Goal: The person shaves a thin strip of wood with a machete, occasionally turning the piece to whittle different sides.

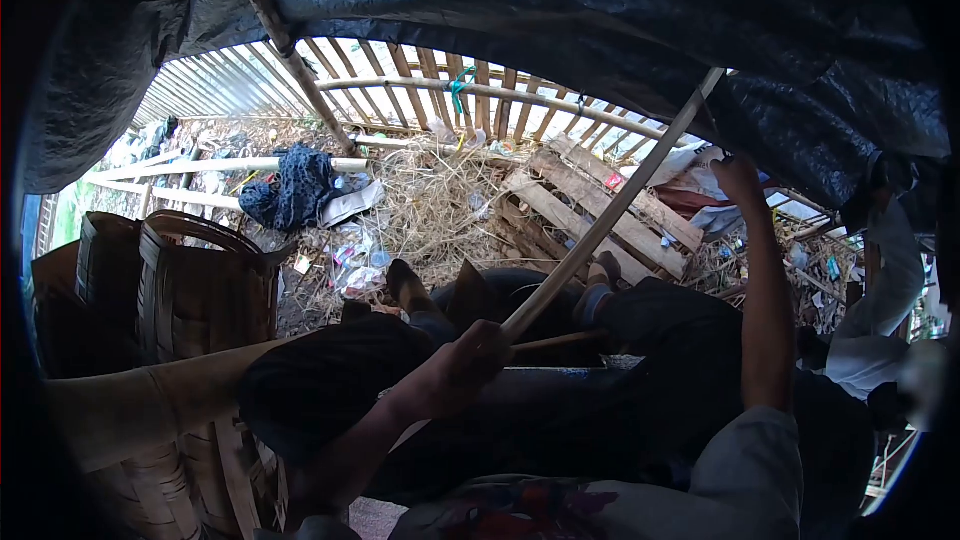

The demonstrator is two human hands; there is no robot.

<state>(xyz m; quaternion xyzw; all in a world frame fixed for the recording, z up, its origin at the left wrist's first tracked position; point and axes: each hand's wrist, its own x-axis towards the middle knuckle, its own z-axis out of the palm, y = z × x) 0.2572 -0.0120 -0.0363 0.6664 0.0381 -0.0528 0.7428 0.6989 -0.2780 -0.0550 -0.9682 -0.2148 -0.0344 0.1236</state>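
A long pale bamboo strip (610,215) slants from the lower middle up to the right, its far end near the dark tarp. My left hand (468,365) is closed around its lower end, above my lap. Raised at the right, my right hand (740,180) is beside the strip's upper part, apart from it; its fingers look curled, and what they hold, if anything, is too small to make out. A thin stick (560,342) lies across near my left hand, over my dark-trousered legs.
Woven bamboo baskets (210,290) stand at the left, with a thick bamboo pole (150,405) before them. A wooden slatted pallet (610,210), straw (435,190) and a dark blue cloth (295,188) lie ahead. A black tarp (600,0) hangs low overhead.
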